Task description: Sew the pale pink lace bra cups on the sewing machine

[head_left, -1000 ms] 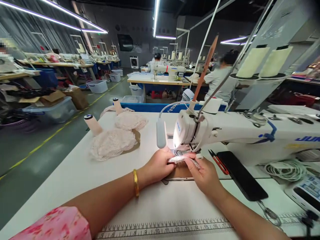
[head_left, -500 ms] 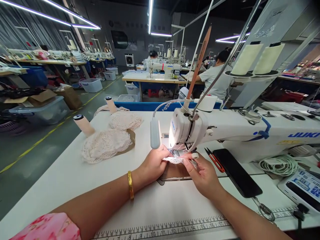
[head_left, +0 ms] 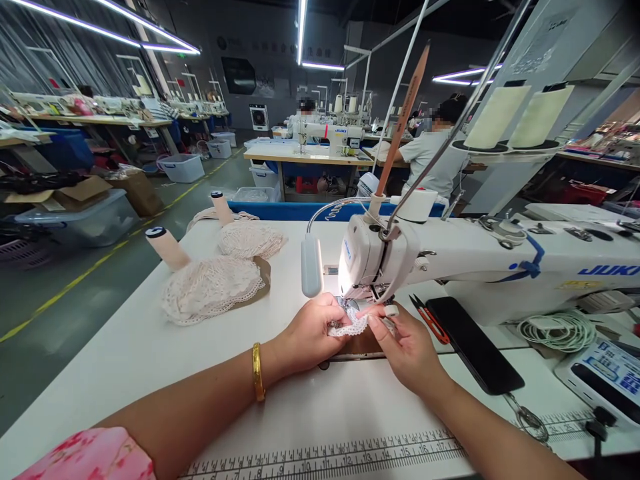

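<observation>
My left hand (head_left: 313, 333) and my right hand (head_left: 407, 347) pinch a small strip of white lace (head_left: 351, 327) between them, just in front of the needle of a white sewing machine (head_left: 480, 263). The lace lies over a brown piece of fabric (head_left: 363, 345) on the machine bed. A gold bangle sits on my left wrist. A grey lamp head (head_left: 311, 267) hangs beside the needle area, above my left hand.
Piles of pale lace pieces (head_left: 210, 290) and two thread cones (head_left: 165, 247) lie on the white table (head_left: 150, 353) at left. Red snips (head_left: 427, 319), a black phone (head_left: 473, 343) and a coiled cable (head_left: 555, 330) lie at right. Other people sit at machines behind.
My hands have drawn the lace strip slightly toward me and bunched it; my left fingers now curl over its end. The view shifted a little left.
</observation>
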Action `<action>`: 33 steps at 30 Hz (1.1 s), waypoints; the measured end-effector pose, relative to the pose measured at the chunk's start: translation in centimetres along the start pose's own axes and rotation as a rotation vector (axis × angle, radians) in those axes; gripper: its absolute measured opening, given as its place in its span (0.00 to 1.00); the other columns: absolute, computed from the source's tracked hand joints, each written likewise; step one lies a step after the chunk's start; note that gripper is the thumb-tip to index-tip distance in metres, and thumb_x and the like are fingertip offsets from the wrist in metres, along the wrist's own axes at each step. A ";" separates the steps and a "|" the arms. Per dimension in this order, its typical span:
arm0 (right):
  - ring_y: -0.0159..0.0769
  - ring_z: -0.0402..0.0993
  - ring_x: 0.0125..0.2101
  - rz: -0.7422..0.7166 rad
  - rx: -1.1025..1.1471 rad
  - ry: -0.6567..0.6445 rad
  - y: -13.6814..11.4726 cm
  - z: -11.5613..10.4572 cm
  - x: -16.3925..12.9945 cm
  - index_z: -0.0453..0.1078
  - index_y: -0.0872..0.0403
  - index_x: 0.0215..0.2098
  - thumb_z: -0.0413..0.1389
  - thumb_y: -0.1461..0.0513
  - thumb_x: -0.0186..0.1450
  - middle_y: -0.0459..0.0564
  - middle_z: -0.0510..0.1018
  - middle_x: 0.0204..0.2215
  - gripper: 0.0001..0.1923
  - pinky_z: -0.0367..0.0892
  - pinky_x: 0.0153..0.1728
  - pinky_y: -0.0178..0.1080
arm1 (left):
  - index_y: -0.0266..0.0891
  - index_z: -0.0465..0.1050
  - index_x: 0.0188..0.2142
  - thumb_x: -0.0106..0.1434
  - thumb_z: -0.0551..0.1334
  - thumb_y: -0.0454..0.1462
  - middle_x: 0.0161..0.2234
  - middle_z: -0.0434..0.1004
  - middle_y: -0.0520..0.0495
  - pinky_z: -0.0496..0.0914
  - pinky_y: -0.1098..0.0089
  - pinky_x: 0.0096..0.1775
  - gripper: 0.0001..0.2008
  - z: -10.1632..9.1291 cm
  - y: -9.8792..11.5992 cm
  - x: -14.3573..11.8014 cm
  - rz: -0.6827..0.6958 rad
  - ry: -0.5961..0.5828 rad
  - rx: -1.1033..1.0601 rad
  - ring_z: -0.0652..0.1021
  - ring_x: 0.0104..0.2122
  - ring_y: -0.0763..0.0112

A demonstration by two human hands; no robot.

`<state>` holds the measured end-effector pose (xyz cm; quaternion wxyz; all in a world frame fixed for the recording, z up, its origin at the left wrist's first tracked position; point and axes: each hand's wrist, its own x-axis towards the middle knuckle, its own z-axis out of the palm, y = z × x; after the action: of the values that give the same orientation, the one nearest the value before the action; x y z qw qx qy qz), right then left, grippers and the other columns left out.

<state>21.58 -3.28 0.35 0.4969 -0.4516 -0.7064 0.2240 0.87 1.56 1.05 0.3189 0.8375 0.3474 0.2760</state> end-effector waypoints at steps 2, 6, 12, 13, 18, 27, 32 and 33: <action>0.38 0.81 0.40 -0.003 -0.005 -0.005 0.0 0.0 0.0 0.75 0.48 0.40 0.53 0.58 0.74 0.48 0.84 0.38 0.09 0.75 0.43 0.37 | 0.38 0.72 0.31 0.62 0.61 0.33 0.34 0.73 0.49 0.68 0.69 0.39 0.03 -0.1 0.3 0.0 0.016 0.002 -0.008 0.74 0.37 0.67; 0.39 0.81 0.39 0.011 -0.003 0.006 -0.1 -0.1 0.0 0.75 0.48 0.40 0.54 0.58 0.74 0.48 0.84 0.37 0.09 0.74 0.41 0.37 | 0.39 0.68 0.32 0.62 0.56 0.29 0.31 0.72 0.52 0.66 0.70 0.36 0.05 -0.3 0.6 0.1 -0.037 -0.022 -0.028 0.72 0.32 0.70; 0.39 0.80 0.37 0.015 -0.023 -0.010 0.2 0.0 -0.1 0.74 0.48 0.39 0.53 0.57 0.74 0.48 0.82 0.35 0.09 0.74 0.40 0.39 | 0.38 0.68 0.28 0.61 0.53 0.27 0.33 0.74 0.49 0.69 0.68 0.41 0.10 -0.4 0.2 0.3 0.046 -0.064 0.019 0.73 0.36 0.67; 0.39 0.80 0.37 0.017 -0.021 -0.012 0.2 -0.1 -0.1 0.74 0.48 0.40 0.53 0.57 0.74 0.47 0.82 0.35 0.08 0.73 0.40 0.39 | 0.38 0.69 0.28 0.61 0.53 0.26 0.33 0.74 0.49 0.69 0.68 0.41 0.10 -0.4 0.1 0.3 0.042 -0.067 0.019 0.73 0.36 0.67; 0.37 0.79 0.39 0.001 -0.020 -0.069 0.3 -0.2 -0.2 0.73 0.47 0.40 0.53 0.60 0.75 0.45 0.82 0.36 0.08 0.72 0.42 0.38 | 0.39 0.73 0.28 0.61 0.54 0.26 0.32 0.75 0.50 0.69 0.69 0.41 0.12 -0.5 -0.2 0.2 0.107 -0.056 0.012 0.74 0.36 0.68; 0.39 0.74 0.34 -0.262 -0.334 -0.506 0.0 -1.5 -0.2 0.69 0.50 0.40 0.49 0.65 0.74 0.47 0.79 0.33 0.08 0.66 0.41 0.44 | 0.41 0.80 0.38 0.63 0.61 0.27 0.39 0.83 0.49 0.65 0.61 0.46 0.10 0.0 0.1 -2.7 0.325 -0.069 0.289 0.78 0.39 0.65; 0.39 0.71 0.32 -0.290 -0.423 -0.550 -0.3 -2.0 -0.2 0.68 0.50 0.39 0.49 0.65 0.74 0.47 0.77 0.31 0.08 0.62 0.38 0.43 | 0.40 0.77 0.34 0.67 0.59 0.27 0.32 0.81 0.51 0.63 0.61 0.44 0.10 0.1 0.9 -3.3 0.384 -0.100 0.442 0.74 0.30 0.70; 0.39 0.71 0.32 -0.287 -0.426 -0.549 -0.3 -2.0 -0.2 0.68 0.50 0.40 0.49 0.65 0.74 0.47 0.77 0.31 0.07 0.62 0.38 0.44 | 0.40 0.76 0.33 0.67 0.59 0.27 0.32 0.80 0.51 0.62 0.62 0.44 0.10 0.1 0.9 -3.3 0.392 -0.101 0.453 0.73 0.30 0.70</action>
<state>23.26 -3.90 1.29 0.2104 -0.3643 -0.9001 0.1130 -0.69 -1.49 0.82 0.0814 0.9510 0.2157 0.2058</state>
